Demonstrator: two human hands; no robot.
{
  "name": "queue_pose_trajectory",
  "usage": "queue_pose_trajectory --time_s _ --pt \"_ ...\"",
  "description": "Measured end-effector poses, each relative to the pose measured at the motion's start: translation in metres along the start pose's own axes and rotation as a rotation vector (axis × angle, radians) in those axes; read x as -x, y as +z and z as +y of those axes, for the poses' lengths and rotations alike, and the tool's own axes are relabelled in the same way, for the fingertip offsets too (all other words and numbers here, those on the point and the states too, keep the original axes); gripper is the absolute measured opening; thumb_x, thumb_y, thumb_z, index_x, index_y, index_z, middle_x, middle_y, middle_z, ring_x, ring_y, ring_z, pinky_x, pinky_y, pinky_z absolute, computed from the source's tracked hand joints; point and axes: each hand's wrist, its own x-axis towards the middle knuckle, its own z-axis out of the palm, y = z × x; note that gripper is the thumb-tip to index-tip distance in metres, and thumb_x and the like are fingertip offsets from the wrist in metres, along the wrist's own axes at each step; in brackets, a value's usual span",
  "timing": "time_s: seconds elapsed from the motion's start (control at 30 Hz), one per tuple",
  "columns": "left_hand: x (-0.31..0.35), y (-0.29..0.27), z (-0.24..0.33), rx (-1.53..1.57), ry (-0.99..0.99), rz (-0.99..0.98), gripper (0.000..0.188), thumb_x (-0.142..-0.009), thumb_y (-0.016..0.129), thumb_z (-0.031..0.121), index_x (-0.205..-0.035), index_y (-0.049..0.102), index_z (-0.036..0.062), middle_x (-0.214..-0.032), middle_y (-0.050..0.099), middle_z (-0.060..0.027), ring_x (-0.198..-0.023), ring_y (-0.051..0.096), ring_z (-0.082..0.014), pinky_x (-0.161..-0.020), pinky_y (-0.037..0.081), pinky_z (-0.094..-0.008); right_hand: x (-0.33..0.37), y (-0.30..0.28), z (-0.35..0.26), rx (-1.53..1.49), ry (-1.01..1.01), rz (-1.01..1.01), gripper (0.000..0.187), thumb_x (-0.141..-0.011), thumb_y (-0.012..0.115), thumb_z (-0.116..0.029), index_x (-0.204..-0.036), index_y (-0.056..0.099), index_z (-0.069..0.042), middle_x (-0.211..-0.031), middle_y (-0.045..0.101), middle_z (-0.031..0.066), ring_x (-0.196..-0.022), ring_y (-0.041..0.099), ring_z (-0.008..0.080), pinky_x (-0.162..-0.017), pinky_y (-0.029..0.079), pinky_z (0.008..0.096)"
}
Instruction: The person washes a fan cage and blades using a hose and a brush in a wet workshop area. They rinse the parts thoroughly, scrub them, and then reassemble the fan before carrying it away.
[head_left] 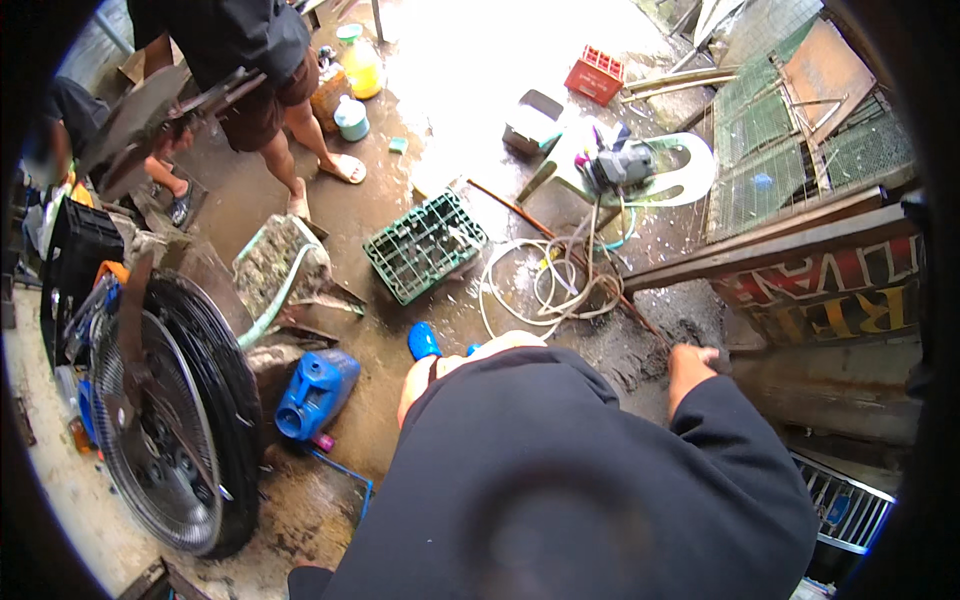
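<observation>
My right hand point(692, 362) reaches out of a dark sleeve at the right, fist closed around the near end of a thin brown rod point(560, 240). The rod slants away across the wet concrete floor, past a coil of white hose point(500, 290). My left hand is hidden behind my dark top point(560, 480). A bare knee point(418, 385) and a blue boot point(423, 340) show just in front of me.
A green crate point(425, 245) lies ahead, with a small pump point(622, 165) on a white plastic seat behind the hose. At the left are a blue jerrycan point(318, 392), a big black fan point(165, 425) and a rubble-filled tub point(275, 265). Another person's legs point(290, 150) stand far left. Wire mesh panels point(800, 150) and a painted board point(830, 295) close the right.
</observation>
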Motion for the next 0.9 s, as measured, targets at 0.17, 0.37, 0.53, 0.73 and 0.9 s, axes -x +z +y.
queue_pose_trajectory --time_s 0.17,0.37,0.53,0.73,0.9 --pt "0.026 0.049 0.133 -0.068 0.252 -0.118 0.022 -0.092 0.053 0.025 -0.088 0.06 0.0052 -0.079 0.06 -0.0138 -0.068 0.054 -0.0284 -0.061 0.043 -0.0428 0.016 -0.008 -0.046 -0.29 0.07 0.175 0.052 -0.076 0.065 -0.027 -0.124 0.064 -0.008 -0.133 0.06 0.0184 -0.125 0.057 0.0359 -0.104 0.046 0.0457" --pt "0.109 0.124 0.336 -0.039 0.664 -0.278 0.023 -0.091 0.055 0.026 -0.088 0.062 0.0047 -0.081 0.061 -0.0149 -0.072 0.056 -0.0296 -0.064 0.044 -0.0432 0.005 -0.109 -0.146 -0.756 -0.044 0.56 0.082 -0.073 0.072 -0.044 -0.141 0.044 -0.008 -0.132 0.055 0.0261 -0.121 0.056 0.0421 -0.101 0.046 0.0491" --pt "0.21 0.172 0.444 -0.013 0.826 -0.349 0.024 -0.09 0.056 0.028 -0.088 0.063 0.0043 -0.083 0.062 -0.0159 -0.075 0.057 -0.0305 -0.067 0.045 -0.0436 -0.079 -0.26 -0.158 -0.976 -0.198 0.879 0.087 -0.074 0.076 -0.04 -0.145 0.037 -0.007 -0.129 0.053 0.025 -0.121 0.054 0.0428 -0.1 0.045 0.0495" --pt "0.331 0.228 0.473 -0.133 0.736 -0.289 0.026 -0.089 0.057 0.029 -0.089 0.065 0.0038 -0.086 0.064 -0.017 -0.079 0.059 -0.0316 -0.07 0.047 -0.044 -0.266 -0.467 -0.146 -1.019 -0.095 0.97 0.089 -0.075 0.077 -0.045 -0.142 0.04 0.0 -0.131 0.05 0.0303 -0.124 0.05 0.0431 -0.104 0.042 0.0483" --pt "0.411 0.232 0.452 -0.328 0.49 -0.129 0.028 -0.088 0.058 0.03 -0.089 0.066 0.0034 -0.088 0.065 -0.018 -0.082 0.061 -0.0326 -0.072 0.048 -0.0443 -0.468 -0.554 -0.164 -0.956 0.01 0.813 0.052 -0.07 0.076 -0.042 -0.103 0.064 -0.004 -0.099 0.069 0.0175 -0.097 0.067 0.0377 -0.086 0.053 0.0501"
